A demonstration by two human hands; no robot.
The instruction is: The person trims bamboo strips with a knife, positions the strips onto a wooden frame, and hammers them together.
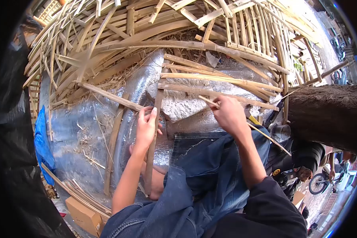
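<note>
My left hand [146,131] is closed around a long flat bamboo strip [151,158] that runs upright in front of me; its fingertips show past the strip's far side. A second bamboo strip [111,96] slants in from the upper left and ends at that hand. My right hand [229,115] pinches a thin bamboo stick [271,139], which sticks out on both sides of the fist. Several split bamboo slats [222,92] fan out to the right from the top of the upright strip. Below them sits a pale rough stone block [182,107].
A big pile of bamboo frames [154,33] fills the far side. Silvery sheeting [73,131] covers the ground, with a loose slat [115,146] on it. A tree trunk [325,115] stands right, a cardboard box [82,216] lower left. Another person and a bicycle [319,183] are farther right.
</note>
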